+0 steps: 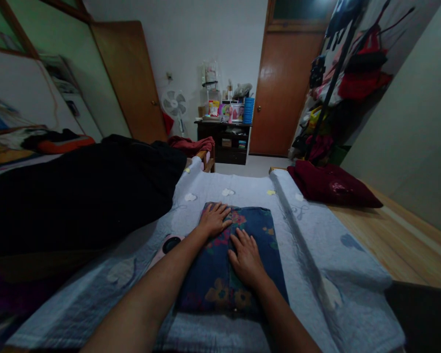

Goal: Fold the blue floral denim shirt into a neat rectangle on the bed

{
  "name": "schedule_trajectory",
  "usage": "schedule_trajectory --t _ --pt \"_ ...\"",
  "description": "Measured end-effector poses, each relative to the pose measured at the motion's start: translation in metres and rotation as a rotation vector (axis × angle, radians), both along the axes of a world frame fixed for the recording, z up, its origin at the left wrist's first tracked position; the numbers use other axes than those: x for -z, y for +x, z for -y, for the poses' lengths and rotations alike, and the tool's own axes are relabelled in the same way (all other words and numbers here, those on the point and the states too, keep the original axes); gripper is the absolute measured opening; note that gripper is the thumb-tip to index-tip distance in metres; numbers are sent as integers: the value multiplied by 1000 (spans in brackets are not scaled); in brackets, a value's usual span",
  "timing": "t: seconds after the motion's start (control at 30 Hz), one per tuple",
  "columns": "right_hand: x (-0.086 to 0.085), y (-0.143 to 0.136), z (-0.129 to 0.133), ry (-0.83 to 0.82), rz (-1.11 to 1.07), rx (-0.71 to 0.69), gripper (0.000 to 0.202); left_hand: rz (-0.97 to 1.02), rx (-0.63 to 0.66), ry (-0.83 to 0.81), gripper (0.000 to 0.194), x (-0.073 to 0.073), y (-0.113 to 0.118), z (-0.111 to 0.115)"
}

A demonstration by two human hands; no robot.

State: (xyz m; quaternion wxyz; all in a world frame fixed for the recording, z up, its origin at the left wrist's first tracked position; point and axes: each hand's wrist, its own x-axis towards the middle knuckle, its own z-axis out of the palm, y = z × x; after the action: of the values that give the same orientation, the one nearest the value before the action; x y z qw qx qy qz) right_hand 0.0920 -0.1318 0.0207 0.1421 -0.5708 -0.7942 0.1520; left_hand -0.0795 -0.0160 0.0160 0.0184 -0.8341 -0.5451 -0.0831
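Note:
A folded dark blue floral garment (257,235) lies flat on the light blue bedspread (242,184), right in front of me. My left hand (215,219) rests on its far left part, palm down with the fingers spread. Nearer the middle, my right hand (246,252) lies on the cloth, fingers apart and slightly bent. Neither hand grips anything. Partly hidden behind my left forearm is a pink item with a round black part (171,244); its kind I cannot make out.
A large black cloth (84,191) is heaped at the left. On the right, a folded maroon garment (332,184) sits by the wooden board (375,235). Beyond the bed stand a dark cabinet (222,144), a white fan (174,103) and a rack (330,88) of hanging clothes and bags.

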Motion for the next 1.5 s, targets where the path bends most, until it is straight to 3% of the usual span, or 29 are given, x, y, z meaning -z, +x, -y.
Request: schedule_trajectory --t 0.23,0.6,0.77,0.9,1.07,1.2,1.5 --pt "0 0 -1 -10 -38 -6 52 22 -31 -19 61 8 -2 -2" --pt "-4 0 0 -23 -49 0 52 104 -131 -58 59 7 -2 1" --pt "-4 0 0 -19 -45 4 52 165 -282 -76 59 -3 -5 26" --pt "-4 0 1 -18 -39 -4 52 114 -192 -130 53 -8 -10 60" --pt "-4 0 1 -6 -46 0 52 73 -101 -180 54 3 -12 87" --pt "-4 0 1 0 -37 -2 51 58 -133 -143 57 12 -11 91" --pt "-2 0 0 -6 -24 1 52 112 -219 -180 63 17 -14 86"
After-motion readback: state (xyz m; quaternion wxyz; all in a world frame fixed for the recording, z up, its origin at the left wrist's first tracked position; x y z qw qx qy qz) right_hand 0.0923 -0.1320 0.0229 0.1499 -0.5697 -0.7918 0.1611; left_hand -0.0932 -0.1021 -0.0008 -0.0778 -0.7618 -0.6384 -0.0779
